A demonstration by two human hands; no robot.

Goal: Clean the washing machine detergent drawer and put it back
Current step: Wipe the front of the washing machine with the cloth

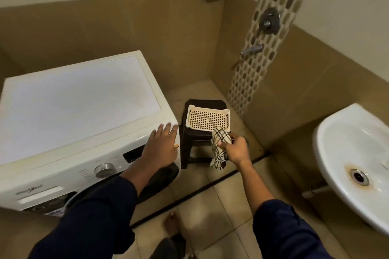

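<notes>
Detergent drawer (pixel 40 194) looks seated at left end of washing machine (pixel 80 94) front panel; left hand (pixel 162 147) flat on machine's front right top corner, fingers (pixel 168 130) straight, slightly apart; right hand (pixel 236 149) grips checked cloth (pixel 219 149), fingers curled round it, just beside cream tray (pixel 190 115) on dark stool (pixel 189 153).

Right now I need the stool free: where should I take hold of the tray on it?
Probably the raised rim, from above: the tray lies flat on the stool, so nothing slips under it. Take the far wall, fingers inside, thumb outside; the washer crowds its left, the cloth hides its near right corner.
</notes>
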